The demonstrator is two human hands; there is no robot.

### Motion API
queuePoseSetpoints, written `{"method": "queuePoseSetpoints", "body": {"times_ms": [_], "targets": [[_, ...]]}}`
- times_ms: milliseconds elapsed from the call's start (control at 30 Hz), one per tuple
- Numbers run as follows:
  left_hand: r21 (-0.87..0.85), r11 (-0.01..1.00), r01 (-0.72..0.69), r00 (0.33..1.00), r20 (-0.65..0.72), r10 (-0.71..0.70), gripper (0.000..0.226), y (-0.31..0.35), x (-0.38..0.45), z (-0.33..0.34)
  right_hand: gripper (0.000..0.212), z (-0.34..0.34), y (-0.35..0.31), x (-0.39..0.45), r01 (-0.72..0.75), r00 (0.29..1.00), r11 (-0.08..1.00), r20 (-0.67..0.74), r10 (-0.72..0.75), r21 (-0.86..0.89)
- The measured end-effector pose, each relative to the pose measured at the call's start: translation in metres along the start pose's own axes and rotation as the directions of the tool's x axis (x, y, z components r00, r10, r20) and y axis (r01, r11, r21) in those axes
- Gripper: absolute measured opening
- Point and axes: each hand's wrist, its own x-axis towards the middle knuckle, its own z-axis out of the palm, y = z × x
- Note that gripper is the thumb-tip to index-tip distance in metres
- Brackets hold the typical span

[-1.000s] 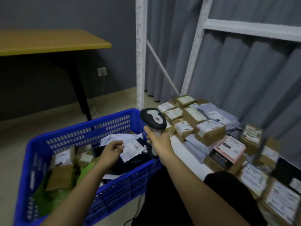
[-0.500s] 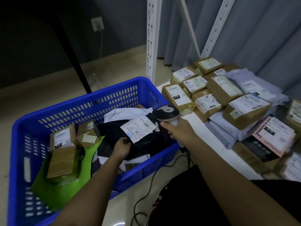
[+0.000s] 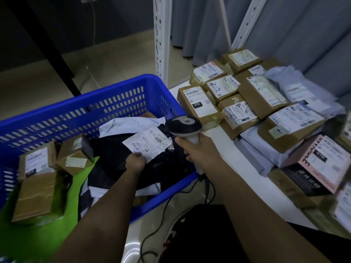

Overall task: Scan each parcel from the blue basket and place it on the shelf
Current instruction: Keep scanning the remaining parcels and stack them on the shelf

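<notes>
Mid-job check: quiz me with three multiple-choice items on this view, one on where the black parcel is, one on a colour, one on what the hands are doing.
1. Where is the black parcel with the white label?
A. on the shelf
B. in the blue basket
C. on the floor

2. What colour is the flat bag under the basket's brown boxes?
A. green
B. red
C. yellow

3. What is the right hand doing?
A. hanging free
B. lifting a box
C. gripping the scanner

Key: 1 B, it lies inside the basket walls with the left hand on its label; 2 A, bright green shows at the near corner; 3 C, fingers wrap the handle, head turned toward the label.
</notes>
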Motion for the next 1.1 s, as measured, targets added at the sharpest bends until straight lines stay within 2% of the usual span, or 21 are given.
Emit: {"method": "queuePoseSetpoints", "body": {"times_ms": [167,300,400,533,600,733,900,1000,1033,1100], "targets": [[-0.084,0.958,-0.275,0.946,-0.200,0.254,0.011,0.029,-0.053,-0.014,0.012,-0.006,0.001,-0.003,-0.004,0.999,1.000,-0.052,0.006,0.031],[-0.177,0.858,-0.483,0.859,-0.286,0.425,0.021,0.061,-0.086,-0.030,0.016,-0.010,-0.003,-0.012,0.013,0.993,0.997,-0.117,-0.005,0.072],[-0.279,0.782,-0.557,0.830,-0.222,0.512,0.024,0.096,-0.124,-0.040,0.016,-0.012,-0.011,-0.024,0.021,0.979,0.990,-0.205,0.008,0.140],[-0.363,0.678,-0.639,0.756,-0.133,0.641,0.021,0.134,-0.185,-0.042,0.009,-0.024,-0.030,-0.052,0.137,0.931,0.921,-0.366,0.007,0.365],[-0.360,0.618,-0.699,0.689,-0.108,0.716,0.019,0.152,-0.214,-0.040,0.023,-0.043,-0.037,-0.065,0.190,0.916,0.891,-0.400,-0.011,0.411],[-0.350,0.529,-0.773,0.580,-0.050,0.813,0.021,0.191,-0.268,-0.026,0.036,-0.105,-0.044,-0.091,0.236,0.891,0.898,-0.452,-0.048,0.370],[-0.352,0.499,-0.792,0.485,0.134,0.864,0.029,0.232,-0.311,0.012,0.051,-0.182,-0.047,-0.111,0.299,0.815,0.929,-0.565,-0.130,0.219],[-0.387,0.495,-0.778,0.481,0.140,0.866,0.031,0.246,-0.317,0.035,0.050,-0.208,-0.036,-0.111,0.282,0.807,0.934,-0.580,-0.109,0.217],[-0.399,0.515,-0.758,0.511,0.128,0.850,0.032,0.247,-0.317,0.042,0.047,-0.212,-0.032,-0.111,0.268,0.808,0.937,-0.581,-0.092,0.223],[-0.435,0.629,-0.644,0.623,0.177,0.762,0.034,0.240,-0.311,0.056,0.041,-0.217,-0.027,-0.107,0.259,0.816,0.925,-0.576,-0.056,0.277]]}}
